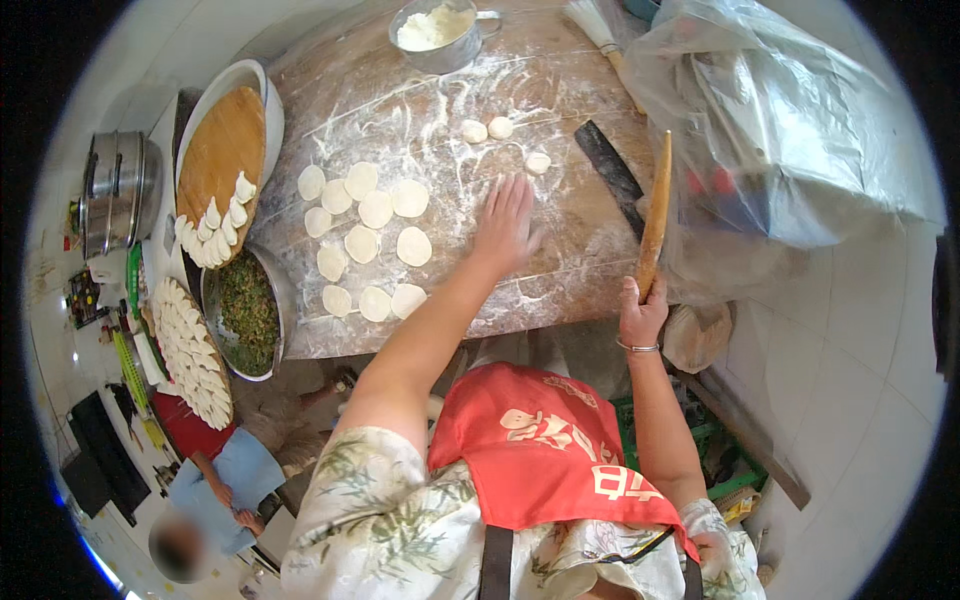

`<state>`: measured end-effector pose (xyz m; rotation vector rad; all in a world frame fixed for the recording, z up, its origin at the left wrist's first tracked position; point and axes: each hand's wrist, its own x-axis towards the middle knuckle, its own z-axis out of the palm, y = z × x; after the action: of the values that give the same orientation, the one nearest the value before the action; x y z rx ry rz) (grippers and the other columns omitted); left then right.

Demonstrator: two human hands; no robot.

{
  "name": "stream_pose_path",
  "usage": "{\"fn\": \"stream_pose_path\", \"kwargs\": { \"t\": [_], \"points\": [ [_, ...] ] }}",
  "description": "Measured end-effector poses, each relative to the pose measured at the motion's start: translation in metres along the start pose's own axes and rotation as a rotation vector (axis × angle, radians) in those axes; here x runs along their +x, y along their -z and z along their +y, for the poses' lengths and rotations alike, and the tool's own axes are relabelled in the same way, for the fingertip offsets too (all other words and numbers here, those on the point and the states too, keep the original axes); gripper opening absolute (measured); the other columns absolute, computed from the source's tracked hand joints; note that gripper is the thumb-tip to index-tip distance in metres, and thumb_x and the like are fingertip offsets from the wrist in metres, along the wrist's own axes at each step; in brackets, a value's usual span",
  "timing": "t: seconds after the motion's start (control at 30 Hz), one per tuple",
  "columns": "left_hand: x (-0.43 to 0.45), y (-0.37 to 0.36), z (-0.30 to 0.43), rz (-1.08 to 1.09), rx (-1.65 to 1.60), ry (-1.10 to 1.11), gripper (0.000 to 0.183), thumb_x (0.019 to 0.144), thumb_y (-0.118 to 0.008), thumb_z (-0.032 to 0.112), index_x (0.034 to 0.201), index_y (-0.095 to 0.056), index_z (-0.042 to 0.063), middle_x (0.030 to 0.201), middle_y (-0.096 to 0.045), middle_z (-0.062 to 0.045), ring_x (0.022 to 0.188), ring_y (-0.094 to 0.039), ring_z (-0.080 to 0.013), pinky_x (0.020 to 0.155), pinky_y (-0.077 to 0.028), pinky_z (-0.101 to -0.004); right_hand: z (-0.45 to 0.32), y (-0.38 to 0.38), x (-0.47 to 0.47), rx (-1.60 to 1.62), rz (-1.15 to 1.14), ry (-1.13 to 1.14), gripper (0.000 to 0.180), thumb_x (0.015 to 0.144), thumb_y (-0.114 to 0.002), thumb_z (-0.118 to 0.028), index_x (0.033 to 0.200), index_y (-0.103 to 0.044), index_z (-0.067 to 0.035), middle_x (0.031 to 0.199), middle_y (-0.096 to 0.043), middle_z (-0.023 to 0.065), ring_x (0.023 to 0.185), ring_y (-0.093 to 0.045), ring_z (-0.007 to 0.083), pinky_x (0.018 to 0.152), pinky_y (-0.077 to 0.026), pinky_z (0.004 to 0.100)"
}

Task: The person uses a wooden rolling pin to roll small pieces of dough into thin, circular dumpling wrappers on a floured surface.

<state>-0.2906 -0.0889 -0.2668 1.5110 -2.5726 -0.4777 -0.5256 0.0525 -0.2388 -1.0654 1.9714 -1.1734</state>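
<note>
My left hand (508, 229) lies palm down on the floured wooden board (450, 300), thumb spread; what is under the palm is hidden. Just beyond its fingertips sits a small dough piece (538, 163), with two more dough pieces (487, 130) farther back. In my right hand (643, 309) is a tapered wooden rolling pin (657, 210), gripped at its near end and pointing away from me over the board's right side. Several round dough wrappers (361, 244) are spread flat to the left of my left hand.
A metal cup of flour (442, 56) stands at the back. Right are a dark flat strip (611, 172), a brush (611, 52) and plastic sheeting (772, 127). At left are a filling bowl (287, 330), dumpling boards (221, 150) and a seated person (225, 480).
</note>
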Motion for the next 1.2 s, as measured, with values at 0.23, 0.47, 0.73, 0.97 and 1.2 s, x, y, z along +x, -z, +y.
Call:
{"fn": "stream_pose_path", "kwargs": {
  "t": [0.23, 0.47, 0.73, 0.97, 1.2],
  "points": [
    [-0.031, 0.010, 0.027, -0.157, -0.124, -0.100, 0.076, 0.089, -0.059, 0.042, 0.146, -0.031, 0.000, 0.155, -0.025, -0.020, 0.146, -0.018, -0.0337, 0.118, -0.012, -0.0509, -0.017, -0.004, 0.005, -0.011, 0.060, 0.042, 0.038, 0.089, -0.068, -0.027, 0.113, -0.058, 0.001, 0.085, -0.062, 0.0091, 0.074, -0.058, 0.0182, 0.069, -0.048, 0.0314],
    [0.002, 0.008, 0.096, -0.335, -0.539, -0.272, 0.048, 0.083, -0.063, 0.027, 0.123, -0.056, 0.001, 0.130, -0.052, -0.023, 0.125, -0.045, -0.0405, 0.108, -0.033, -0.0520, -0.034, 0.010, 0.007, -0.015, 0.102, 0.061, 0.033, 0.090, -0.067, -0.024, 0.110, -0.059, 0.001, 0.080, -0.061, 0.0056, 0.070, -0.056, 0.0141, 0.066, -0.048, 0.0293],
    [-0.042, 0.002, 0.079, 0.068, -0.361, 0.047, 0.064, 0.081, -0.066, 0.023, 0.137, -0.044, 0.000, 0.144, -0.040, -0.024, 0.137, -0.032, -0.0430, 0.115, -0.021, -0.0513, -0.025, 0.024, 0.011, -0.097, 0.061, 0.175, 0.037, 0.091, -0.066, -0.026, 0.115, -0.057, 0.001, 0.087, -0.062, 0.0102, 0.075, -0.059, 0.0204, 0.069, -0.049, 0.0323],
    [0.001, -0.005, 0.037, -0.105, 0.069, 0.145, 0.069, 0.092, -0.051, 0.052, 0.151, -0.030, 0.023, 0.159, -0.017, -0.016, 0.146, -0.011, -0.0405, 0.115, -0.002, -0.0604, 0.004, -0.006, 0.008, -0.258, -0.056, 0.223, 0.042, 0.088, -0.066, -0.018, 0.122, -0.055, 0.004, 0.105, -0.064, 0.0229, 0.093, -0.063, 0.0364, 0.082, -0.050, 0.0398],
    [-0.004, 0.004, 0.003, 0.057, -0.173, 0.135, 0.075, 0.090, -0.057, 0.042, 0.152, -0.026, 0.012, 0.158, -0.018, -0.018, 0.146, -0.013, -0.0378, 0.119, -0.008, -0.0476, -0.030, -0.017, 0.027, -0.207, -0.092, 0.119, 0.037, 0.089, -0.063, -0.016, 0.120, -0.055, 0.003, 0.108, -0.063, 0.0215, 0.098, -0.061, 0.0376, 0.087, -0.048, 0.0403]
  ]
}}
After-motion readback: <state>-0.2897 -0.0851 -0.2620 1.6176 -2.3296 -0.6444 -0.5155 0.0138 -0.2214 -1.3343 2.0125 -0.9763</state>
